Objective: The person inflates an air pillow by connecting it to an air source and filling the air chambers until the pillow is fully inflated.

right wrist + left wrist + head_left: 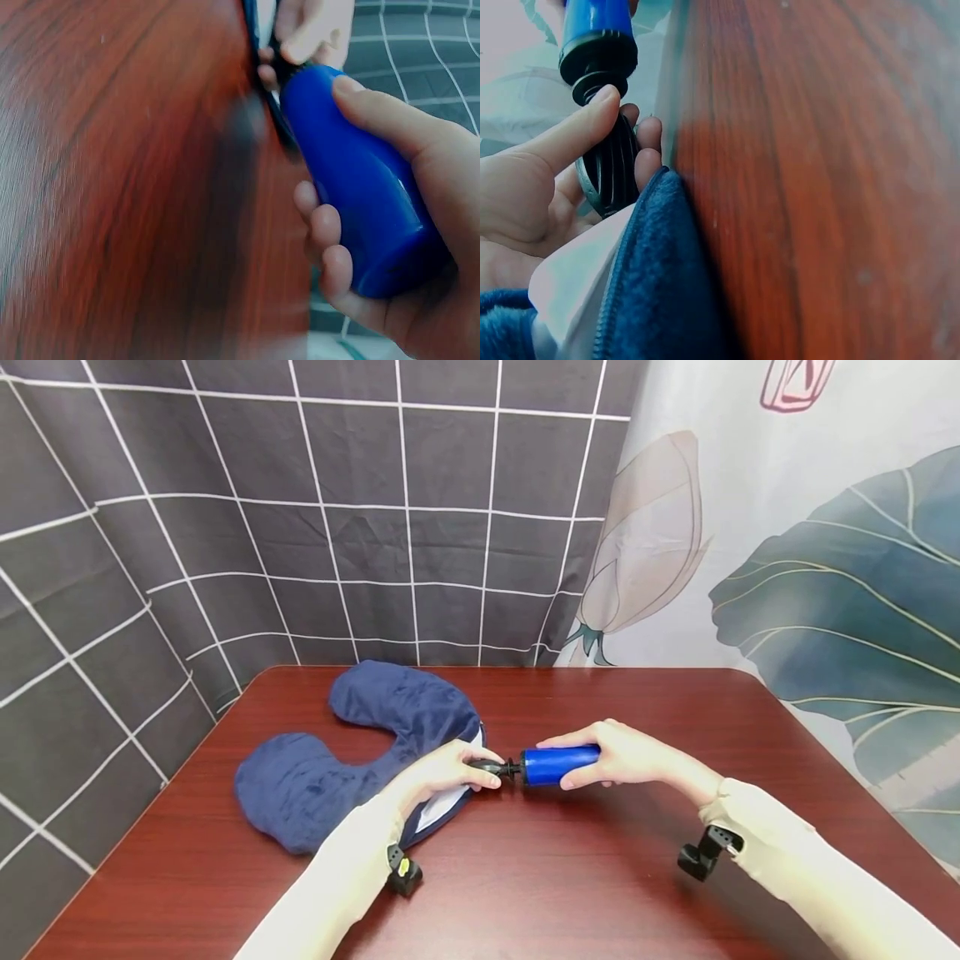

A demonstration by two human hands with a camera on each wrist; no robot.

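Observation:
A blue hand pump (pixel 546 766) with a black handle (pixel 613 176) lies level between my hands, over the table. My right hand (pixel 632 755) wraps around its blue barrel (pixel 352 176), thumb along one side and fingers curled under the other. My left hand (pixel 441 767) grips the ribbed black handle between thumb and fingers. Just under my left hand is a navy plush U-shaped neck pillow (pixel 300 789). Its zipper (pixel 613 300) stands undone along the outer curve, and a white inner part (pixel 574 274) shows through the gap.
The reddish-brown wooden table (pixel 675 710) carries the pillow on its left half. Behind it hangs a dark grid-patterned curtain (pixel 367 543), with a floral cloth (pixel 675 635) at the right. A small black camera sits on each wrist.

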